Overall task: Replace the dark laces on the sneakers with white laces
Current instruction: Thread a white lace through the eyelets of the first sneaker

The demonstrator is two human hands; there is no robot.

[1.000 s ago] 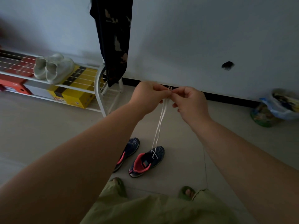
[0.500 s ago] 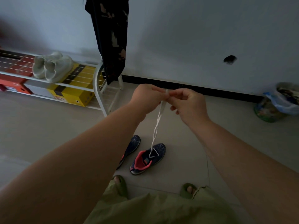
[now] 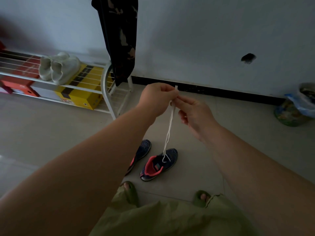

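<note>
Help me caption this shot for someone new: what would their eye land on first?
Both hands, left hand and right hand, meet mid-frame pinching a white lace that runs down to the right sneaker on the floor. Its mate lies just left, and pale shoes sit on the white rack at left.

The left sneaker [image 3: 142,151] is half hidden behind the left forearm, so can't tell its lacing. Fingertips of the left hand [image 3: 157,98] are curled out of sight where they pinch the white lace [image 3: 169,128]. The bag [image 3: 297,106] is cut off at the right edge.
</note>
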